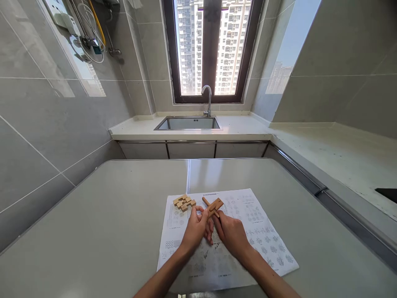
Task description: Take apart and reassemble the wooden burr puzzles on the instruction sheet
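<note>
My left hand (196, 228) and my right hand (230, 232) meet over a printed instruction sheet (263, 231) on a grey table (108, 231). Together they hold a small wooden puzzle assembly (213, 206) of crossed notched sticks, raised just above the paper. Both hands have fingers closed on its near end. A small pile of loose wooden puzzle pieces (184, 202) lies on the sheet's far left corner, just beyond my left hand.
Beyond the table runs a pale counter with a steel sink (187, 123) and a faucet (207, 99) under a dark-framed window. The counter continues along the right wall (341, 153). Grey tiled walls stand on the left and right.
</note>
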`<state>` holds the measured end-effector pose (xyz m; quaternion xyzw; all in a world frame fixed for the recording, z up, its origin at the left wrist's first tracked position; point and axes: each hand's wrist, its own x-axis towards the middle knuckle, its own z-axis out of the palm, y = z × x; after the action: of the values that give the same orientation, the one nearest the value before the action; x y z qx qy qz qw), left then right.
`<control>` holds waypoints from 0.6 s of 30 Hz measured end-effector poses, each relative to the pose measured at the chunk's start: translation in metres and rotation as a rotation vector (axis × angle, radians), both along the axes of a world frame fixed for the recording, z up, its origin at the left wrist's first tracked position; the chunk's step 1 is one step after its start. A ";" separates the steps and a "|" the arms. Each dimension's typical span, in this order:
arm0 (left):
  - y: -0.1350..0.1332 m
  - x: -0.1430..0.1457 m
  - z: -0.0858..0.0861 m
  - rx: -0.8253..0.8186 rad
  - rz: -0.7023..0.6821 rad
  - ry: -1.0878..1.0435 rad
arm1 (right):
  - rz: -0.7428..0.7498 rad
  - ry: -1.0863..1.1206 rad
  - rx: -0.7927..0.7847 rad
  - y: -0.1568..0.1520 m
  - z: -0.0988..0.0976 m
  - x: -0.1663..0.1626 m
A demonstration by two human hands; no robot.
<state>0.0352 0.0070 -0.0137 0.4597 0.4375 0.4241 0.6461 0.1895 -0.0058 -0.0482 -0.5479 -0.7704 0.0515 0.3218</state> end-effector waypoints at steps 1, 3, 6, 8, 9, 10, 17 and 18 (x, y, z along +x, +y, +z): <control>0.001 0.000 -0.001 -0.012 -0.006 0.005 | -0.008 -0.010 0.001 0.000 0.000 0.001; 0.002 -0.001 -0.001 -0.027 -0.025 0.005 | -0.019 -0.028 -0.005 0.001 0.000 0.002; 0.002 -0.003 0.000 -0.026 -0.080 0.004 | -0.022 -0.031 -0.018 0.001 -0.001 0.005; 0.001 -0.004 0.001 -0.018 -0.139 0.008 | -0.025 -0.024 -0.023 0.001 -0.002 0.005; 0.000 -0.004 0.001 -0.014 -0.164 0.009 | -0.028 -0.021 -0.025 0.000 -0.003 0.006; 0.000 -0.004 0.001 -0.011 -0.178 0.010 | -0.030 -0.018 -0.027 0.000 -0.003 0.006; -0.001 -0.003 0.007 0.024 -0.156 0.003 | -0.006 0.038 -0.066 -0.001 0.000 0.006; -0.001 -0.003 0.008 0.029 -0.137 0.010 | -0.005 0.049 -0.072 -0.001 0.000 0.006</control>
<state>0.0325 0.0056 -0.0056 0.4999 0.4019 0.3828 0.6648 0.1955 -0.0064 -0.0478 -0.5596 -0.7586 0.0919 0.3209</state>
